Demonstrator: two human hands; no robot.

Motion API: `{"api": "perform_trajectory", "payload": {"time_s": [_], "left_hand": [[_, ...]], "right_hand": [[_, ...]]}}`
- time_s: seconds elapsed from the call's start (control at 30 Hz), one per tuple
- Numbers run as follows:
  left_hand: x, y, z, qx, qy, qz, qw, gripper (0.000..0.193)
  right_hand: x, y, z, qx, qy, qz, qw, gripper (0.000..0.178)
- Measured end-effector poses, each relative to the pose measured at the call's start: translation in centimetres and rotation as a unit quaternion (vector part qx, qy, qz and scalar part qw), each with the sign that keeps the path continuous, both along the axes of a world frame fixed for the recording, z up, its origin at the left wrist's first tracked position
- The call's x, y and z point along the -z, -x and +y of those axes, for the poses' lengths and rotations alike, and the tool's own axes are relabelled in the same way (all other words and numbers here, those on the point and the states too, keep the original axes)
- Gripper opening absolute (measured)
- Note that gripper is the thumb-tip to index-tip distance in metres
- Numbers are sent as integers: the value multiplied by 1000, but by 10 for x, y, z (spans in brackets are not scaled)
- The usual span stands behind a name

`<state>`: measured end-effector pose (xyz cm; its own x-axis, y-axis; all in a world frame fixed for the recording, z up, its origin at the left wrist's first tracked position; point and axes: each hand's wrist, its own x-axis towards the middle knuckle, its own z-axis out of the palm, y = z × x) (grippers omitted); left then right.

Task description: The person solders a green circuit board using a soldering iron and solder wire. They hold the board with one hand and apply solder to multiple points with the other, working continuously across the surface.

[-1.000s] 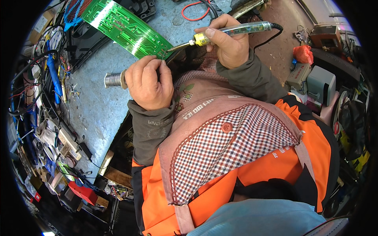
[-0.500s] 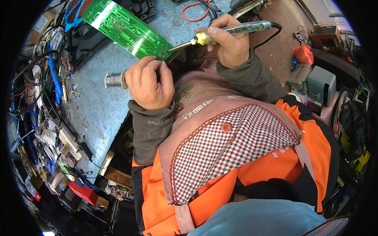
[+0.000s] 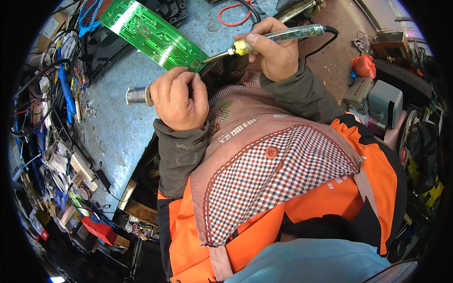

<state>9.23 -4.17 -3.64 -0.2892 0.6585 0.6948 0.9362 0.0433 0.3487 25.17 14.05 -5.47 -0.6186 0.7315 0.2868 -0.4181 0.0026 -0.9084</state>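
Note:
My right hand (image 3: pixel 277 55) grips a soldering iron (image 3: pixel 302 32) with a clear handle and a yellow collar. Its metal tip points left and meets the near right corner of a green circuit board (image 3: pixel 153 37), or hovers just over it. The board lies solder side up, slanting across the bench. My left hand (image 3: pixel 180 100) is closed beside that corner, around a spool of solder wire (image 3: pixel 137 95) whose end sticks out to the left. Thumb and forefinger are pinched near the tip; the thin wire between them is hard to make out.
The worn blue bench (image 3: pixel 113 137) carries tangled cables and tools along its left side, among them a blue-handled tool (image 3: pixel 66 89). Behind the board lies a black plastic housing (image 3: pixel 101 54). A red cable loop (image 3: pixel 234 14) is at the back. Boxes (image 3: pixel 359 92) stand at the right.
The iron's tip and the board's corner have shifted very slightly to the right. Both hands keep their hold and nearly the same place.

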Motion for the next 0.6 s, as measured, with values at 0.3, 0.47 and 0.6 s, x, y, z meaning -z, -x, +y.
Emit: {"api": "perform_trajectory", "payload": {"time_s": [0.3,0.47,0.6], "left_hand": [[-1,-1,0,-1,0,-5,1000,19],[-1,-1,0,0,2,-4,1000,19],[-1,-2,0,1,1,-4,1000,19]], "right_hand": [[-2,0,-1,5,-5,-15,1000,14],[-1,0,-1,6,-7,-19,1000,14],[1,0,0,5,-14,-18,1000,15]]}}
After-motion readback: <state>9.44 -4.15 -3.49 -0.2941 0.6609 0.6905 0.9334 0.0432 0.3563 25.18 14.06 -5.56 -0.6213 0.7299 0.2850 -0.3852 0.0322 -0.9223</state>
